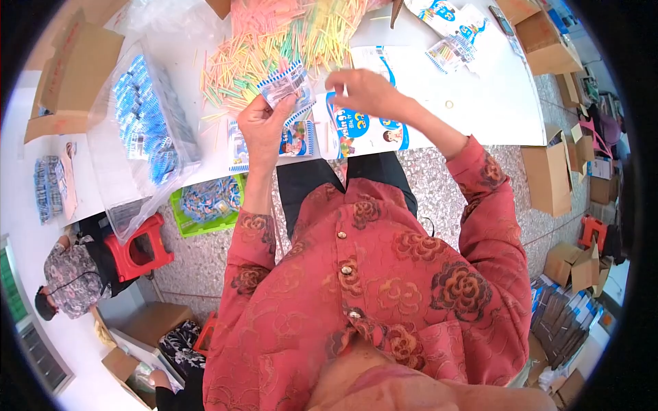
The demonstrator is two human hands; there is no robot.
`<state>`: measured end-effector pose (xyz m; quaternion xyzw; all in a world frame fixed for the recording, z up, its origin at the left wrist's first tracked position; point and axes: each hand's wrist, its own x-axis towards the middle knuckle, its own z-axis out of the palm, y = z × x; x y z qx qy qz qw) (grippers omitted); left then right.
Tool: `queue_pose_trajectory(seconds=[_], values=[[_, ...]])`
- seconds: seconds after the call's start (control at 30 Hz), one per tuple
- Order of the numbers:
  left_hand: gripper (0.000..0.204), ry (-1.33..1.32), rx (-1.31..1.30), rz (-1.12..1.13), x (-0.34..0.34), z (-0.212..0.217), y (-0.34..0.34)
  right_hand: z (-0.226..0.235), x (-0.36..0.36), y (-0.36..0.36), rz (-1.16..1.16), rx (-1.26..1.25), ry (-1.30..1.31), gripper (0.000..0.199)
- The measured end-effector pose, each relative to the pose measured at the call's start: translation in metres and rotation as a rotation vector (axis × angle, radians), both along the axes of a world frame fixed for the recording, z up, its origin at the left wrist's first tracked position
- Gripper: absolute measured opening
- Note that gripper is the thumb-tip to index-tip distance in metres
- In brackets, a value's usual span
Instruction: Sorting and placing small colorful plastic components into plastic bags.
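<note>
Over the near edge of the white table, my left hand (264, 122) pinches a small blue-and-white printed packet (291, 83) between thumb and fingers. My right hand (367, 92) hovers a little to the right of that packet, its fingers curved and apart, slightly blurred, with nothing visible in them. Beyond both hands lies a loose heap of thin pink, yellow and green sticks (274, 44). Similar small packets (299, 139) rest on the table below my left hand. Under my right hand is a large flat white bag with blue print (384, 133).
To the left, a clear plastic bag (147, 103) holds many blue-and-white packets, beside a cardboard box (79, 85). A green crate (184, 222) of packets and a red stool (154, 240) stand below. More boxes (546, 178) are at right. Another person (79, 274) sits far left.
</note>
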<state>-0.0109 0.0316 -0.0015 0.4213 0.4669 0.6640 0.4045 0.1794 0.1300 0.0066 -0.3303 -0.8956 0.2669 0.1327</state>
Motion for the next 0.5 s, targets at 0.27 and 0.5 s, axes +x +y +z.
queue_pose_trajectory(seconds=[0.27,0.5], values=[[0.021,0.046,-0.009,-0.011,0.000,-0.004,-0.007,-0.044,-0.015,-0.041,0.008,0.170,-0.258,0.054],[0.022,0.015,-0.007,-0.022,0.001,0.000,-0.008,-0.053,-0.019,-0.024,-0.124,0.170,-0.243,0.031]])
